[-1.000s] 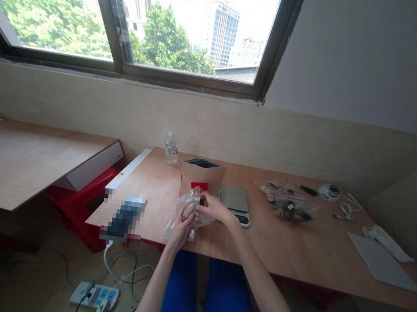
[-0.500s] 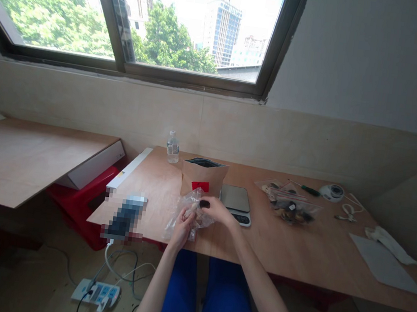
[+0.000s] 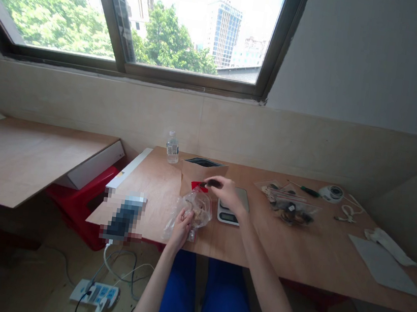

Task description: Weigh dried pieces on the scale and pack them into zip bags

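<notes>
My left hand (image 3: 183,224) is closed on a clear plastic bag (image 3: 202,212) near the table's front edge; pale brown pieces show inside it. Above that bag, my right hand (image 3: 228,194) pinches a small dark, flat piece (image 3: 213,183), perhaps a dried mushroom; its exact kind is unclear. Just behind it stands an open brown paper pouch (image 3: 191,171) with a red label (image 3: 197,185), partly covered by the hand. My right hand and wrist also pass over a kitchen scale (image 3: 228,217), hiding part of its plate.
Zip bags of dark and pale pieces (image 3: 293,213) lie to the right, near a green-handled screwdriver (image 3: 309,191) and a white dome camera (image 3: 331,193). A water bottle (image 3: 172,149) stands at the back. At the left edge lies a blurred phone (image 3: 123,219) with a cable; a power strip (image 3: 95,294) is below.
My right hand has lifted away from the plastic bag, up and slightly right, carrying the dark piece in front of the pouch. My left hand stays on the bag.
</notes>
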